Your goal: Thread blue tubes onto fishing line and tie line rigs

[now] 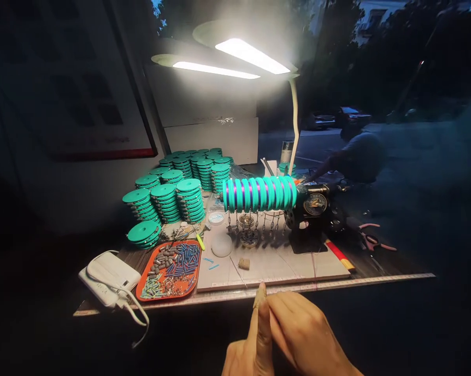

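Both my hands meet low in the middle of the view, in front of the table's front edge. My left hand (255,339) points up with thumb and forefinger pressed together in a pinch. My right hand (308,334) lies against it, fingers curled towards that pinch. Whatever they hold is too small to make out. Beyond them lies a pale work mat (267,266). Above it, a row of teal spools (259,193) is threaded on a horizontal rod of a small black machine (316,206), and small hooked weights hang beneath the row.
Stacks of teal spools (176,183) fill the back left. An orange tray (168,271) of small tubes and metal parts sits front left beside white power banks (110,274). A lamp (251,55) shines overhead. Pink pliers (371,240) lie right. A person (356,154) bends behind.
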{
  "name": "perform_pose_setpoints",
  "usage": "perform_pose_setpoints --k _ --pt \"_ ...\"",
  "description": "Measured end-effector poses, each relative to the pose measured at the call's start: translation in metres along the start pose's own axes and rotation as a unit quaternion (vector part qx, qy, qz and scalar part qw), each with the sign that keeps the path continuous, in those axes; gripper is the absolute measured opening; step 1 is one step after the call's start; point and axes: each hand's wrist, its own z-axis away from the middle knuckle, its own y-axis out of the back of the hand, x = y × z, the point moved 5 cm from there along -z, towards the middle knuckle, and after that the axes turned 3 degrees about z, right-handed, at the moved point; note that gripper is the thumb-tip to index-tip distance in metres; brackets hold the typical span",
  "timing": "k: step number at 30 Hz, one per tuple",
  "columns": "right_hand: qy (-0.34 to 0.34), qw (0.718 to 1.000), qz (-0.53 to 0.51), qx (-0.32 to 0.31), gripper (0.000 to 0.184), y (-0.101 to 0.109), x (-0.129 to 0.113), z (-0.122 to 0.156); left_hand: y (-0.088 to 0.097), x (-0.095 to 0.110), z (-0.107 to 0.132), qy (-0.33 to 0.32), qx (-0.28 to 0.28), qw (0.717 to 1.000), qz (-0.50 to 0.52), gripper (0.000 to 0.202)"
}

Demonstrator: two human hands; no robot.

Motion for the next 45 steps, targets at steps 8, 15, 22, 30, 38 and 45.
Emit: perform_pose_setpoints --k 8,15,22,30,38,45 --pt "0.07 0.996 -0.033 0.033 0.039 0.003 -0.003 0.001 -0.007 0.0 -0.014 0.002 -0.011 0.986 0.168 0.077" --pt "-0.027 0.989 -0.145 0.027 0.019 -0.014 0.009 0.014 -0.019 0.024 -0.025 0.01 -0.071 0.811 0.58 0.05" --pt "-0.131 0.958 -0.246 0.064 0.029 -0.028 0.007 0.018 -0.018 0.033 -0.023 0.047 -0.084 0.802 0.589 0.054" --pt "0.009 0.976 -0.217 0.024 0.034 -0.023 0.001 0.02 -0.008 0.032 -0.024 -0.002 -0.058 0.84 0.539 0.051" --pt "0.027 0.999 -0.047 0.005 0.03 -0.009 -0.003 0.001 0.01 -0.01 -0.008 -0.002 0.052 0.989 0.139 0.071" --pt "0.067 0.996 -0.05 0.02 0.034 -0.014 -0.009 0.003 0.007 -0.012 -0.008 -0.024 0.076 0.988 0.132 0.075"
